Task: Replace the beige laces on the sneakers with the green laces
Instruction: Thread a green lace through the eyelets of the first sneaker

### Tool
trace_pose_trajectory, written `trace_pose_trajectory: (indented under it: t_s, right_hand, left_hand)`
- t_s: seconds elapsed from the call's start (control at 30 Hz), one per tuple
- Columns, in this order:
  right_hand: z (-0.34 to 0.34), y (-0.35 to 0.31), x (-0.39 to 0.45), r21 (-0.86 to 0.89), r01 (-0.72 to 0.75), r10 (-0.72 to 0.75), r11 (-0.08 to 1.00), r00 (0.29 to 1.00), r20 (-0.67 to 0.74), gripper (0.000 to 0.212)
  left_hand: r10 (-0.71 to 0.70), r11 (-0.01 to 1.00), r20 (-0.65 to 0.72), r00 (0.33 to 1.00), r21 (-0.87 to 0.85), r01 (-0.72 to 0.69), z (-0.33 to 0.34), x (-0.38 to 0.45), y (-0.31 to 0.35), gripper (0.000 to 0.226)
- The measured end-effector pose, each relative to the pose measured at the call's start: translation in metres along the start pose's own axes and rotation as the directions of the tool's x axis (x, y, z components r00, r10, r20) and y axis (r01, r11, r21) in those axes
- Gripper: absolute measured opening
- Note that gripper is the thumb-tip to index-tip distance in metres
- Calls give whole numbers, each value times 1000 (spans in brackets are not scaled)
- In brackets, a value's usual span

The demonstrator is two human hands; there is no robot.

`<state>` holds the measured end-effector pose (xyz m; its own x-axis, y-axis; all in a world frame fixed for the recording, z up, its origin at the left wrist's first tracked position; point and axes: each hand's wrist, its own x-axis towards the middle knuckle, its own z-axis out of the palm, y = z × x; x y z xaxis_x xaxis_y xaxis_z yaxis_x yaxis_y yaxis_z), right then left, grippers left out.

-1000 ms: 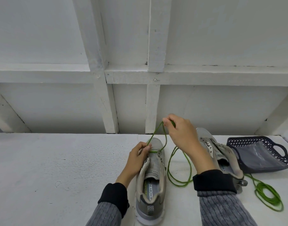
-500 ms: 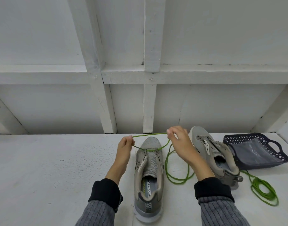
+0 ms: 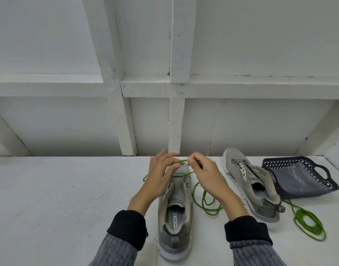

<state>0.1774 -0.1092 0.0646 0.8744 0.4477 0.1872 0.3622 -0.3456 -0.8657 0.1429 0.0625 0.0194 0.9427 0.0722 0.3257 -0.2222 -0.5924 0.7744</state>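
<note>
A grey sneaker (image 3: 175,217) stands heel toward me on the white table. A green lace (image 3: 205,204) runs through its front eyelets and lies looped to its right. My left hand (image 3: 159,177) and my right hand (image 3: 205,175) meet above the toe. My right hand pinches a strand of the green lace near its tip. My left hand has its fingers spread and touches the same strand; its grip is unclear. A second grey sneaker (image 3: 251,187), without laces, leans at the right. A second green lace (image 3: 308,225) lies coiled at the far right.
A dark blue plastic basket (image 3: 322,169) lies tilted behind the second sneaker at the right. A white panelled wall rises along the table's far edge. The table (image 3: 59,198) stretches white to the left of the hands.
My hands were apart with the lace stretched between them over the toe. They have come together above the toe, and a loop of lace now lies left of the sneaker.
</note>
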Motion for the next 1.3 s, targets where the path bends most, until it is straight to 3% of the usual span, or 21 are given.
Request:
trace_pose_trajectory:
  t_s: [0.07,0.13,0.2,0.27,0.3,0.33,0.37,0.4,0.43,0.47,0.5,0.6,0.73,0.8,0.87,0.93,1.03,1.13,1.2,1.3]
  right_hand:
    - [-1,5,-1,35,-34,35,999,999,-24,28]
    - [-3,13,-2,59,-63,66,996,996,-57,32]
    - [-7,20,-3,64,-88,94,994,991,-90,32]
    - [-9,26,-5,55,-106,111,993,989,-97,32]
    - [-9,30,-6,42,-113,117,993,989,-94,32]
    - [-9,34,-7,25,-124,126,992,988,-94,32]
    - [-9,37,-8,6,-141,141,990,985,-98,33]
    - [-8,41,-8,-17,-164,161,986,981,-110,34]
    - [-7,45,-8,-45,-184,177,982,976,-129,35]
    - [-7,48,-8,-73,-197,185,978,971,-151,36]
    - [-6,49,-9,-100,-202,183,974,967,-175,36]
    - [-4,46,-11,-177,-214,175,961,961,-214,32]
    - [5,39,-10,-180,-169,145,969,980,-137,26]
    - [9,33,-9,-65,-112,106,992,991,-86,25]
    - [13,27,-9,24,-73,74,997,996,-57,23]
    - [16,24,-8,60,-55,59,997,996,-69,23]
    - [14,29,-9,86,-67,77,994,991,-113,25]
    - [6,38,-11,82,-109,120,991,983,-138,24]
    - [3,45,-12,110,-131,146,985,980,-136,24]
    - [3,45,-13,205,-170,201,964,969,-141,22]
  left_hand:
    - [-53,973,-10,999,-224,49,-3,0,10,22]
    - [-243,824,-100,965,-547,151,-9,0,16,29]
    - [-418,503,-105,902,-854,133,-17,0,11,33]
    - [-488,167,-78,869,-986,5,-31,-2,3,33]
    - [-526,103,-76,847,-994,-25,-38,-3,-1,31]
    - [-560,137,-85,824,-991,-9,-44,-4,-4,31]
    - [-587,291,-128,800,-955,60,-48,-6,-9,31]
    - [-585,514,-200,786,-841,169,-51,-8,-12,31]
    - [-541,721,-276,794,-638,269,-53,-11,-18,29]
    - [-466,855,-326,823,-405,324,-53,-14,-24,24]
    - [-399,915,-340,852,-202,348,-53,-17,-30,17]
    - [-329,895,-304,894,202,398,-48,-26,-37,12]
    - [-208,910,-177,962,325,256,-32,-20,-33,28]
    - [-120,958,-30,992,260,124,-22,-16,-19,33]
    - [-114,979,96,989,180,95,-10,-12,-3,32]
    - [-115,986,129,985,136,98,0,-8,3,24]
    - [-115,982,24,993,-148,117,3,-8,3,16]
    - [-294,823,-66,953,-525,218,-9,-11,6,20]
    - [-376,777,-131,917,-585,234,-17,-14,0,20]
    - [-397,823,-168,902,-501,268,-25,-17,-14,21]
